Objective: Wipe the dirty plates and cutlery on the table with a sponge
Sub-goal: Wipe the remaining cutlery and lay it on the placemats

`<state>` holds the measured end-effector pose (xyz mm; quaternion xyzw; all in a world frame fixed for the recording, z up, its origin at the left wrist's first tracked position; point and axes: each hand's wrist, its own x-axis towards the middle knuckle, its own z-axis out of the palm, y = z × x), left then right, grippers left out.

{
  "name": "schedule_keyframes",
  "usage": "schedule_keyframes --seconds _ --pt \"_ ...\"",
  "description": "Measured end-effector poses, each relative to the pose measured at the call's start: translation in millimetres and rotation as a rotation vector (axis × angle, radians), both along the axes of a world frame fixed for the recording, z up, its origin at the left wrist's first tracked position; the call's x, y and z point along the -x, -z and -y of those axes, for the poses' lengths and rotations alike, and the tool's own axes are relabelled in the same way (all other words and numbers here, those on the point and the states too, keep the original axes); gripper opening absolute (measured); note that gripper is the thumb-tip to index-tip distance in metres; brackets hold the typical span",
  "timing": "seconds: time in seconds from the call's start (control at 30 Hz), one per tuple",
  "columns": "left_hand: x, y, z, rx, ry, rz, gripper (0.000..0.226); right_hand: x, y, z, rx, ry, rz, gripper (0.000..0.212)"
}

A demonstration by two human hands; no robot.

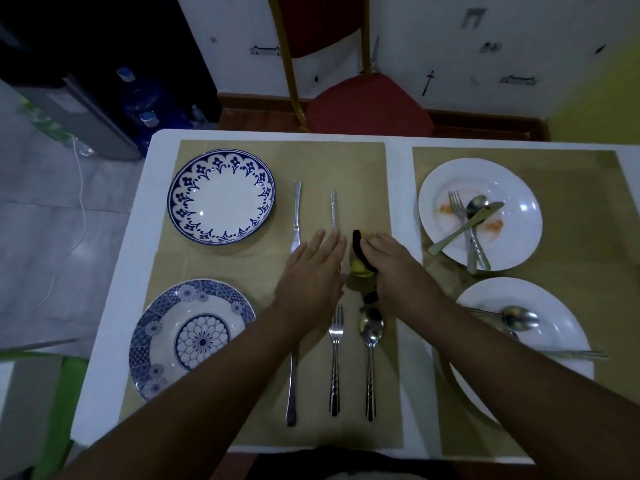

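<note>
My right hand (391, 265) is closed on a yellow sponge with a dark scrubbing side (358, 258), pressed onto the left placemat. My left hand (311, 271) lies flat beside it, fingers together, over the lower end of a steel utensil whose handle (333, 209) sticks out beyond the fingertips. On the right, a white plate (519, 188) has orange smears and carries a fork, a spoon and a knife (467, 226). A second white plate (554, 327) nearer me holds a spoon (519, 317) and a fork. Two blue-patterned plates (221, 195) (194, 337) sit on the left.
On the left placemat (346, 161) lie a far knife (296, 216), a near knife (292, 386), a fork (335, 358) and a spoon (370, 341). A dark bit (370, 297) lies under my right wrist. A red chair (367, 105) stands behind the white table (114, 306).
</note>
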<state>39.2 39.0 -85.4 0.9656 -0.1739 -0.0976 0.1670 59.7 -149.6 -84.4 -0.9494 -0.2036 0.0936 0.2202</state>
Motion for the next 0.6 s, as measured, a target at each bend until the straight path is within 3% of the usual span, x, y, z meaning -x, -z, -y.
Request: schedule_keyframes --seconds 0.17,0.27,0.4,0.5,0.6 --pt "50.6 -15.7 18.5 -0.048 0.023 -0.045 0.065 40.8 -10.5 24.1 -0.077 0.009 0.119 0.065" --pt "83.8 -16.2 38.1 -0.090 0.048 -0.091 0.067 64.0 -15.9 47.4 -0.113 0.014 0.066 0.059" --pt "116.8 -20.4 76.8 -0.087 0.073 -0.129 0.067 98.8 -24.4 87.9 -0.128 0.013 -0.017 0.072" --pt "130.8 -23.9 111.0 -0.070 0.104 -0.119 0.067 121.1 -26.3 121.7 -0.144 0.076 -0.027 0.069" --pt "138.0 -20.3 144.3 -0.042 0.131 -0.086 0.065 136.7 -22.1 159.5 -0.074 0.076 -0.055 0.097"
